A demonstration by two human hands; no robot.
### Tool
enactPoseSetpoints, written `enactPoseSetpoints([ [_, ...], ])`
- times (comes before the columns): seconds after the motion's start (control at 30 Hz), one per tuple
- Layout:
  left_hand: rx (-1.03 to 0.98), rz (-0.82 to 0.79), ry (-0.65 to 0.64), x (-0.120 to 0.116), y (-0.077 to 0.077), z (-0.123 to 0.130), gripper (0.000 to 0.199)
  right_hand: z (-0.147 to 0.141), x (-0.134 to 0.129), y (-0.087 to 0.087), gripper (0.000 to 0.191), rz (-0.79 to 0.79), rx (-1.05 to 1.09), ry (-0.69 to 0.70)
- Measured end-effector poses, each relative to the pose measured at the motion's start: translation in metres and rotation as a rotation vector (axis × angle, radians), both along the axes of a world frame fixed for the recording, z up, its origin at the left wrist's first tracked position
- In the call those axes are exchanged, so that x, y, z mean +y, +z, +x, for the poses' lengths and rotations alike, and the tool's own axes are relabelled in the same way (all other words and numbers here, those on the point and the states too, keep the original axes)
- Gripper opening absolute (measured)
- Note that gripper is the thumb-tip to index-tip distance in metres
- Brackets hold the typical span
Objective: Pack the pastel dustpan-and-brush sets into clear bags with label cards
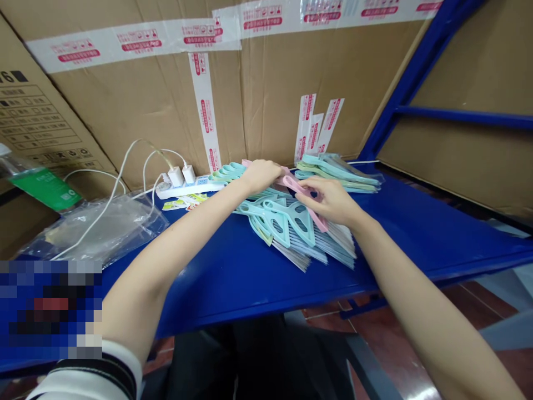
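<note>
Pale-blue hand brushes (277, 214) with triangular heads and grey bristles lie overlapped in a pile on the blue table. My right hand (328, 199) grips a pink brush (303, 201) over the pile, its looped handle end pointing to the upper left. My left hand (261, 175) is curled at the back of the pile, around another pink brush (246, 163) that shows on both sides of it. The left fingertips are mostly hidden. Several looped blue and green handles (227, 173) stick out to the left.
More brushes in clear plastic wrap (339, 173) lie at the back right. A white power strip (189, 188) with chargers and cables is at left, near clear plastic bags (112, 225) and a green-labelled bottle (44, 186). Cardboard (266, 94) walls the back; a blue frame (400, 105) rises at right.
</note>
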State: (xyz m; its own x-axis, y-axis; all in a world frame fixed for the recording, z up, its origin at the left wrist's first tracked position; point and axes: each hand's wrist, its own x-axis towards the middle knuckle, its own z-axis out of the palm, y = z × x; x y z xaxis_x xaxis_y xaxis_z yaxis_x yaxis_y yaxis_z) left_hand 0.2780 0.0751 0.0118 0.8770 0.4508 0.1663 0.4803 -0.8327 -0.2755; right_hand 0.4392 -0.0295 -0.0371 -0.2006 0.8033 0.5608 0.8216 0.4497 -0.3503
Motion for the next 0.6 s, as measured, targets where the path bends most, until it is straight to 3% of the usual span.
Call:
enactPoseSetpoints([
  [0.13, -0.07, 0.046, 0.016, 0.0, 0.006, -0.023, 0.025, -0.002, -0.002, 0.002, 0.024, 0.026, 0.01, 0.001],
  [0.3, -0.152, 0.087, 0.019, -0.008, 0.015, -0.071, 0.026, -0.006, -0.005, 0.004, 0.023, 0.062, 0.003, 0.007],
  [0.47, -0.216, 0.095, 0.041, -0.039, 0.013, -0.129, 0.03, -0.013, -0.007, 0.009, 0.025, 0.086, -0.011, 0.034],
  [0.6, -0.266, 0.025, 0.062, -0.075, 0.001, -0.178, 0.032, -0.027, -0.009, 0.019, 0.024, 0.13, -0.091, 0.059],
])
